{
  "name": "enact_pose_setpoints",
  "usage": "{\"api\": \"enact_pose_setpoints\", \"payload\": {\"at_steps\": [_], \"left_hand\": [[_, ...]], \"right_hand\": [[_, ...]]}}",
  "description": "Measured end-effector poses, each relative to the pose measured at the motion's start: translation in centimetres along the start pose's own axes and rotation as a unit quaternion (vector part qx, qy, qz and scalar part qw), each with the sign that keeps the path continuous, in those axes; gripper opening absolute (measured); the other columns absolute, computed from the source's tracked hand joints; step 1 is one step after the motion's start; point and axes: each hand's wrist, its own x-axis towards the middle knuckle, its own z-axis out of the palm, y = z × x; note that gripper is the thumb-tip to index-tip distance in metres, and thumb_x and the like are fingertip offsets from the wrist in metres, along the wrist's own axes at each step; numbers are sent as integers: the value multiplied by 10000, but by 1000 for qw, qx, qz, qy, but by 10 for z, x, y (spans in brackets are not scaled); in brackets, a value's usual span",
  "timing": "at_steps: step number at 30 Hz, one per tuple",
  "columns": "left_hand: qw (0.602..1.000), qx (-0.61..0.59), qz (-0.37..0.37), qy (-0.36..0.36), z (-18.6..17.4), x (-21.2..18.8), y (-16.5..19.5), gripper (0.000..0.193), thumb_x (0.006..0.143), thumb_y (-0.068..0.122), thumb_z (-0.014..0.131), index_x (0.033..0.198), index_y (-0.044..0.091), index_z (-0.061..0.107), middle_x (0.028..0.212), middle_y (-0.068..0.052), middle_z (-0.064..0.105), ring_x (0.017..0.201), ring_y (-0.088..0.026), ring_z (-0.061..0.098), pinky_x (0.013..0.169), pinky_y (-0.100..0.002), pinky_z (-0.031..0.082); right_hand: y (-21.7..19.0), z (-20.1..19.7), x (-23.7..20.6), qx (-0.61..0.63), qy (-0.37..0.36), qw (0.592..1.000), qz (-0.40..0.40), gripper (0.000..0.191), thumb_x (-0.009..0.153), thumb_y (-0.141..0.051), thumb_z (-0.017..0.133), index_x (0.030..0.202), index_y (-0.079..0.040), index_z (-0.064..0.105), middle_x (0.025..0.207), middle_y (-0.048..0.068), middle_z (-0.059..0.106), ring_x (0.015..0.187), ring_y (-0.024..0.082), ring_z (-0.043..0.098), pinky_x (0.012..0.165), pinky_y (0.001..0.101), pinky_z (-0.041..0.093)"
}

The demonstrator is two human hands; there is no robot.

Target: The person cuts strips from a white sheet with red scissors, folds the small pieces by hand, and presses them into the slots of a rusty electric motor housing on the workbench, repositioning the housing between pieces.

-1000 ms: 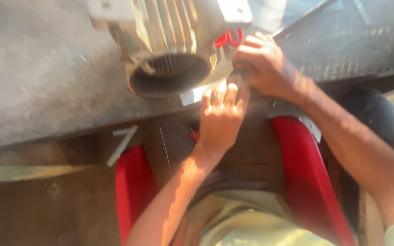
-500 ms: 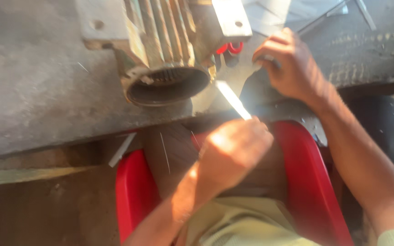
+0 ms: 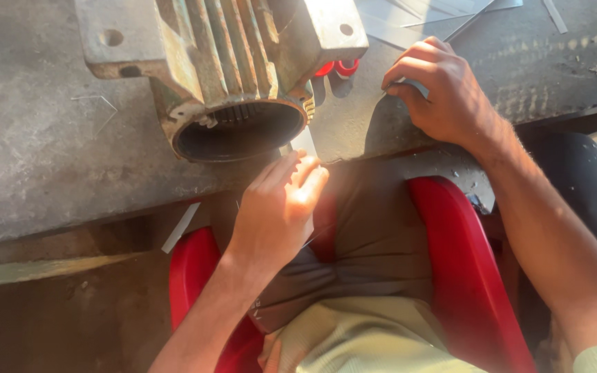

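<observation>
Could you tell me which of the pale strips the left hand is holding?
The left hand holds the strip beside the motor housing's open end; the others lie loose at the bench's far edge, another hanging below.

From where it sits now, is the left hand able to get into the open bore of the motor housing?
Probably yes. The left hand holds a pale strip just below the motor housing, whose open end faces it with nothing between them.

no packages, labels, signs (or screens)
</observation>
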Motion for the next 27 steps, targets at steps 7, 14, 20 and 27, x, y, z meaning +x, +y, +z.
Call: {"api": "enact_pose_setpoints", "payload": {"at_steps": [7,14,20,27], "left_hand": [[999,30,19,28,15,-5,-3,260,871,38,749,1120,-18,701,1140,-155,710,1137,-337,676,870,-406,584],[996,-70,34,47,15,-2,-4,425,745,-76,682,1147,54,729,1139,-108,725,1067,-299,715,889,-396,588],[998,-48,17,36,10,6,-14,349,751,-96,675,1070,31,734,1072,-119,718,1059,-305,697,888,-406,582],[996,13,71,44,12,-4,-22,254,825,-10,721,1079,-18,719,1161,-199,703,1125,-359,678,948,-428,570]], "right_hand": [[-4,-2,1,1,-2,1000,2,143,904,19,750,1025,-50,720,1036,99,689,1042,322,607,957,421,503],[-4,-1,1,5,4,1000,2,142,900,14,745,1024,-50,717,1040,102,690,1061,328,610,966,421,505],[-1,-1,0,4,2,1000,0,137,901,16,738,1023,-44,719,1042,104,692,1067,325,612,975,421,506],[-1,0,0,1,4,1000,-2,120,914,11,742,1020,-44,722,1048,101,697,1062,319,618,960,417,510]]}}
